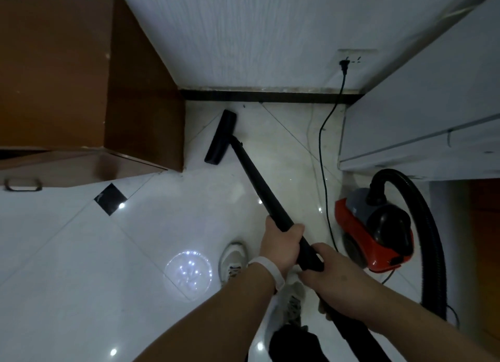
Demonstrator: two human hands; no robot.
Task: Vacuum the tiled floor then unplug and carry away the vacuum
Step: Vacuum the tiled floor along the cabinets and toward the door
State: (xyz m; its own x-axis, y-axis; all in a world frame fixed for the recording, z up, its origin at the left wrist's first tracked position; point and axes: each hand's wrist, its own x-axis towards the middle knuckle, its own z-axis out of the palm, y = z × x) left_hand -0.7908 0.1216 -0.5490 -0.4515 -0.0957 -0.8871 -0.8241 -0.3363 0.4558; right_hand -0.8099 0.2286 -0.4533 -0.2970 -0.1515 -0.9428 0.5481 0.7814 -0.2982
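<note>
A black vacuum wand (257, 177) runs from my hands down to a flat black floor nozzle (220, 137) resting on the white tiled floor (81, 253) near the wall. My left hand (282, 244) grips the wand higher up the tube. My right hand (328, 273) grips it just behind, where the tube meets the hose. The red and black vacuum body (374, 230) sits on the floor to the right, its ribbed black hose (430, 239) looping up and back. Its black cord (323, 156) runs up to a plug (344, 65) in the wall socket.
A brown wooden cabinet (81, 77) with a metal handle stands at the left. White furniture (433, 104) fills the right side. A dark skirting strip (270, 96) lines the wall base. My white shoes (232, 261) stand below the hands. One small black tile (110, 199) is set in the floor.
</note>
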